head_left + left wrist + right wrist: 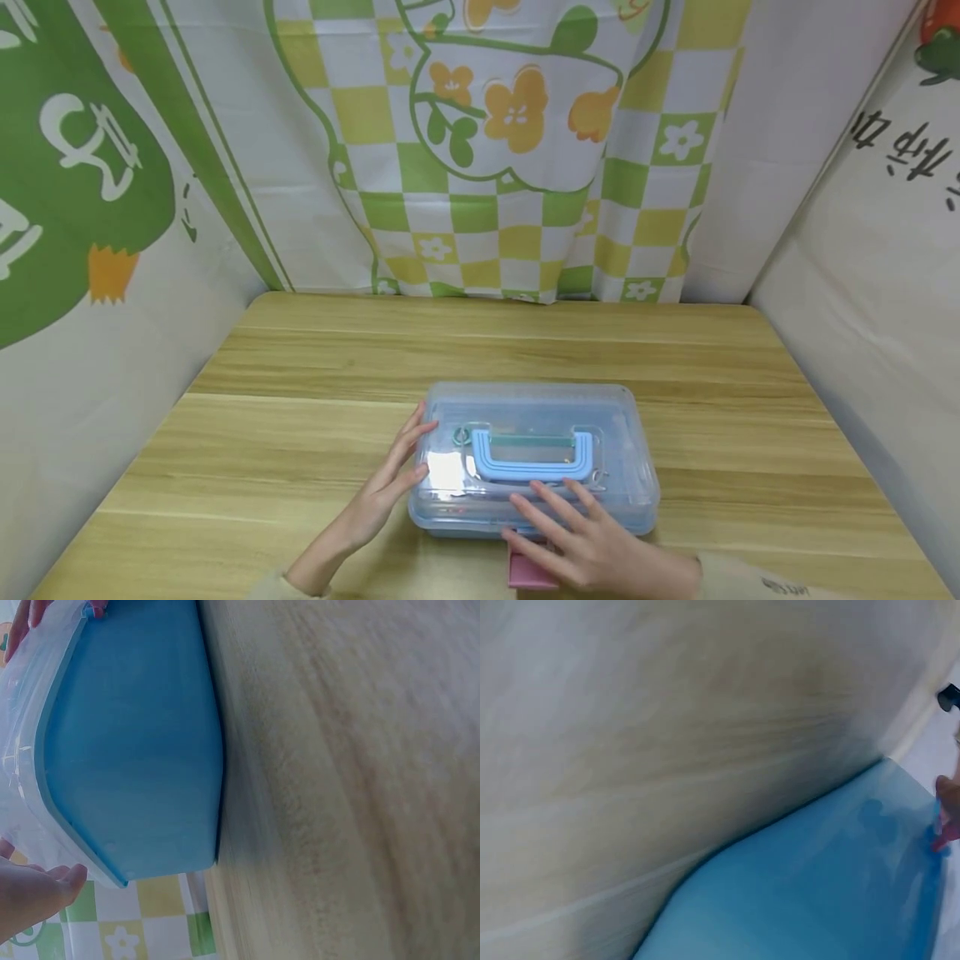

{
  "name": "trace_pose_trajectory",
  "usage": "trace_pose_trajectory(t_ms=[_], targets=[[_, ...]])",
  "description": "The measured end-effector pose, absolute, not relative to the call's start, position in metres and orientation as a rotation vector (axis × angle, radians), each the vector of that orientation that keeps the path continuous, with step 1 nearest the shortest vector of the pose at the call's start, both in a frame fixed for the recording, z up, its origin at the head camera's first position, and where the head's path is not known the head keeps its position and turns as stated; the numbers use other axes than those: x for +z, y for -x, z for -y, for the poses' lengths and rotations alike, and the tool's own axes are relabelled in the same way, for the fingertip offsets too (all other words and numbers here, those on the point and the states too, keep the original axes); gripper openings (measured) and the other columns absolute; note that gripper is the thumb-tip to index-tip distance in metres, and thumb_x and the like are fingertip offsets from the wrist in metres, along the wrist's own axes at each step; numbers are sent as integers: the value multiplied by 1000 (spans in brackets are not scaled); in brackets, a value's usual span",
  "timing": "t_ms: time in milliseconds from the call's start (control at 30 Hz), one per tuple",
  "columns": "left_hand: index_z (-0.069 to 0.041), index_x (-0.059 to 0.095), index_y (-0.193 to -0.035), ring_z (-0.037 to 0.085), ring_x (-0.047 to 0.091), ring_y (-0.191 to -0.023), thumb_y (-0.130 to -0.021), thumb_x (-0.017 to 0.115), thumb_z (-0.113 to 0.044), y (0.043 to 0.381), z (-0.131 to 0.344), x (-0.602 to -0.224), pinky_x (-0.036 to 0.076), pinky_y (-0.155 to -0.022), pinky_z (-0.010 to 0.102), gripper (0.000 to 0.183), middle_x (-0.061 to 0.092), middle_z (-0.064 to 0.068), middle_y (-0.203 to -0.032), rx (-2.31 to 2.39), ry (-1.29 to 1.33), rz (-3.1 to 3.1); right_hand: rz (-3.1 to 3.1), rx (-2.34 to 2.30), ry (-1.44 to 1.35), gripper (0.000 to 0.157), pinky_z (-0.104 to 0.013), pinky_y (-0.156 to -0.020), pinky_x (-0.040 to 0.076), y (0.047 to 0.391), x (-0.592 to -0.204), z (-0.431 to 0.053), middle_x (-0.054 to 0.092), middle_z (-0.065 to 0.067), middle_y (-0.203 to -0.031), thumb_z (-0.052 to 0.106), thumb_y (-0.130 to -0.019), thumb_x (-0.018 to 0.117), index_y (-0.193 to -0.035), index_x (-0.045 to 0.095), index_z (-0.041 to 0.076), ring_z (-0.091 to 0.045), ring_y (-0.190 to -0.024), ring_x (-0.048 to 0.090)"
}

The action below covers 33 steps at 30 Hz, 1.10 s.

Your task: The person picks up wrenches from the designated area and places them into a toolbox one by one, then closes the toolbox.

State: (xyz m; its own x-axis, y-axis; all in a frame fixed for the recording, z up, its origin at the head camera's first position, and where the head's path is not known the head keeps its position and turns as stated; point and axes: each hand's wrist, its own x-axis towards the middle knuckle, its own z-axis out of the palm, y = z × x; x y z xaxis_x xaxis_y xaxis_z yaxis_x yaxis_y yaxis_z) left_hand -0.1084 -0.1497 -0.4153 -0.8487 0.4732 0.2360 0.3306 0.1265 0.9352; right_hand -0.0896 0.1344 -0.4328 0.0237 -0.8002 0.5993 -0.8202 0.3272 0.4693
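A plastic storage box [630, 450] with a clear lid [525, 400] and a blue base [135, 750] sits on the table. Its blue carry handle [532, 472] lies folded down on the lid. A pink latch [531, 571] sticks out from the front side. My left hand [378, 492] rests along the lid's left edge with fingers extended. My right hand [581, 537] spreads its fingers over the front edge of the lid, partly covering the latch. In the right wrist view a fingertip is right at the pink latch [946, 836]. Small items show dimly through the lid.
The wood-grain table [300, 433] stretches around the box on both sides and behind it. A checked curtain [517, 225] hangs along the back edge, with printed cloth walls at left [195, 317] and right [862, 292].
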Motion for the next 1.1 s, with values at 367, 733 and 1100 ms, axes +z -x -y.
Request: trace_pose_trajectory(t_ms=[367, 733, 1100], targets=[[-9, 23, -138, 33, -6, -132, -93, 34, -7, 108, 150, -416, 9, -97, 6, 47, -8, 13, -147, 1830, -818, -2267, 1629, 375, -1427, 24, -39, -70, 48, 89, -401, -127, 62, -20, -99, 21, -89, 52, -94, 65, 1, -31, -89, 61], [-11, 25, -138, 32, -4, -132, -93, 35, -8, 108, 150, -416, 11, -97, 7, 46, -6, 11, -148, 1829, -774, -2276, 1635, 429, -1342, 21, -37, -69, 47, 90, -399, -124, 65, -15, -97, 18, -87, 56, -88, 68, 1, -27, -86, 63], [-11, 25, -138, 31, -3, -133, -93, 35, -8, 109, 149, -416, 11, -98, 8, 46, -5, 10, -148, 1824, -766, -2285, 1738, 529, -1245, 24, -41, -73, 44, 83, -403, -121, 62, -21, -101, 21, -88, 54, -84, 69, 3, -31, -89, 60]])
